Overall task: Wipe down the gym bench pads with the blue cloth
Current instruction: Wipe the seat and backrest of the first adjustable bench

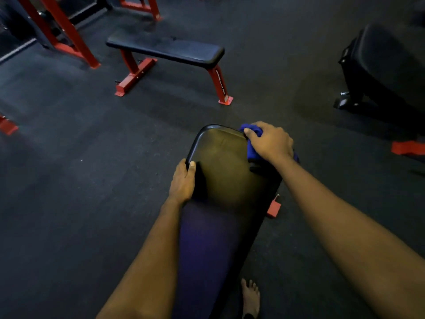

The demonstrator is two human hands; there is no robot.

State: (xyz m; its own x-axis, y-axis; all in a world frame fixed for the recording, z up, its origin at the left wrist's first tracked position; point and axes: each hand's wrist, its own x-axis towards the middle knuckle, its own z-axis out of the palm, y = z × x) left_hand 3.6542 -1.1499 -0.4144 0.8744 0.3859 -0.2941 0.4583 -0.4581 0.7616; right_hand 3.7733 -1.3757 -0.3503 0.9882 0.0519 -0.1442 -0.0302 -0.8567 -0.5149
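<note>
Head view – step: you are wiping the far right edge of the bench pad [220, 171], centre of the frame.
Right hand [270, 142]: closed on the bunched blue cloth [253, 153], pressed against the pad's right rim.
Left hand [182, 180]: gripping the pad's left rim, thumb on top, steadying it.
Next move: I judge the rounded far end and the darker near stretch need the cloth – draw it across and toward you.
Edges: the cloth overhangs the rim; keep it from slipping off.
Room: open floor [80, 157] left; second bench [165, 50] well apart, upper left; your bare foot [250, 298] just beside the pad, bottom.
</note>
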